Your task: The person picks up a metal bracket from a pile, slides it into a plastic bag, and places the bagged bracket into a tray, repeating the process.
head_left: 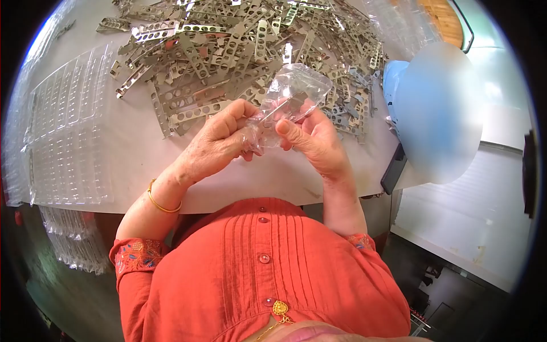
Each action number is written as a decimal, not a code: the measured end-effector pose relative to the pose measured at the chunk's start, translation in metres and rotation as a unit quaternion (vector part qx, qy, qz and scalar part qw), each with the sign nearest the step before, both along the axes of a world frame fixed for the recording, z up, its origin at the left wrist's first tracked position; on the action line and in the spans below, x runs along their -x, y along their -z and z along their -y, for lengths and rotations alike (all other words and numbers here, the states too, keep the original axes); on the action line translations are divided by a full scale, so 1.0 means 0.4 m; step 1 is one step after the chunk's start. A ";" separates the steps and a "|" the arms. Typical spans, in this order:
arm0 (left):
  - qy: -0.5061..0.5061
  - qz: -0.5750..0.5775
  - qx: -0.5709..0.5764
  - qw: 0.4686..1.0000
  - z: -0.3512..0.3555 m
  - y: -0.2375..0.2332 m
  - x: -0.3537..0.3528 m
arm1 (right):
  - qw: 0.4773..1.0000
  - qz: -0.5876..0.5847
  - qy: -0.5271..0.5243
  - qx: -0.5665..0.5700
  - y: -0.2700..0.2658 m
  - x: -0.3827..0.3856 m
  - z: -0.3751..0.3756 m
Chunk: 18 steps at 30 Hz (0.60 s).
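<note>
Between my hands, above the front of the metal pile, is a clear plastic bag (pixel 305 80) with a small metal piece (pixel 283 107) showing in or behind it. My left hand (pixel 219 139) pinches the bag's near left end, its fingers curled. On the other side, my right hand (pixel 316 139) grips the bag with the thumb in front and the fingers behind. The plastic's glare hides just how the metal piece sits. Just beyond both hands lies a heap of perforated metal brackets (pixel 199 111), loosely tangled.
Clear moulded plastic trays (pixel 71 131) lie at the table's left, with more stacked trays (pixel 74 236) below the edge. Clear plastic sheeting (pixel 404 25) lies at the back right. A dark phone-like object (pixel 394 170) rests at the right edge, near a person in a blue cap (pixel 396 85).
</note>
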<state>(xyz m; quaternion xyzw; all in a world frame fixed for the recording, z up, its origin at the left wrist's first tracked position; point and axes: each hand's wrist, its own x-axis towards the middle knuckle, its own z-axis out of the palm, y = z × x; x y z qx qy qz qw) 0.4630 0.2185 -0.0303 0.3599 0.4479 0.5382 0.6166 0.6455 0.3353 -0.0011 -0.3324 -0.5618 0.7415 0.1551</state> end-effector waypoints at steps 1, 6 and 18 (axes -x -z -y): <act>-0.004 0.010 -0.005 1.000 0.001 0.002 -0.003 | 1.000 0.006 0.018 -0.016 0.006 -0.003 0.000; 0.012 0.025 -0.011 1.000 0.002 -0.008 0.001 | 0.998 0.019 -0.042 -0.033 -0.005 0.016 0.020; 0.040 -0.006 -0.023 0.999 0.005 0.015 -0.006 | 0.988 0.070 -0.133 -0.029 -0.016 0.001 0.022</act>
